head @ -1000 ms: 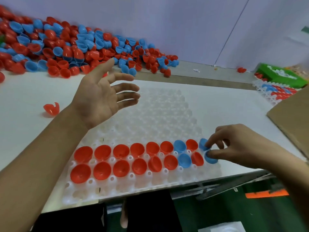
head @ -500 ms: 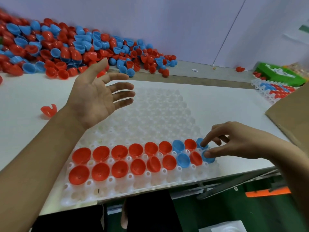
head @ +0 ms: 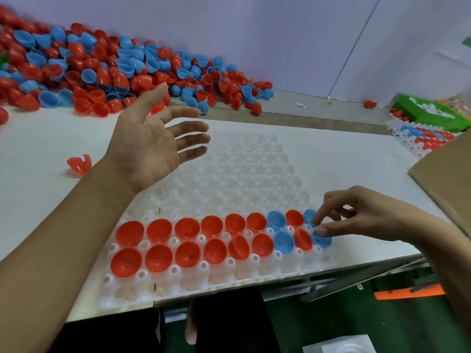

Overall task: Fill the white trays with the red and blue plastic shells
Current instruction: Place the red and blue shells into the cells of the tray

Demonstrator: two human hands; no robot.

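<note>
Tray (head: 229, 174) lay on tabletop (head: 38, 179), two near rows holding shells. Right hand (head: 362, 215) pressed end blue shell (head: 322, 239) with fingertips; left hand (head: 150, 146) hovered spread, empty. Risk: uneven pressure could tip the shell from its socket.

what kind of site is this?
Likely a small factory packing bench: a bulk heap of red and blue shells, a white tray being filled, finished trays beside a cardboard box.

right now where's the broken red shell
In the head view the broken red shell lies alone on the white table, just left of the left wrist, nearer than the shell pile.
</note>
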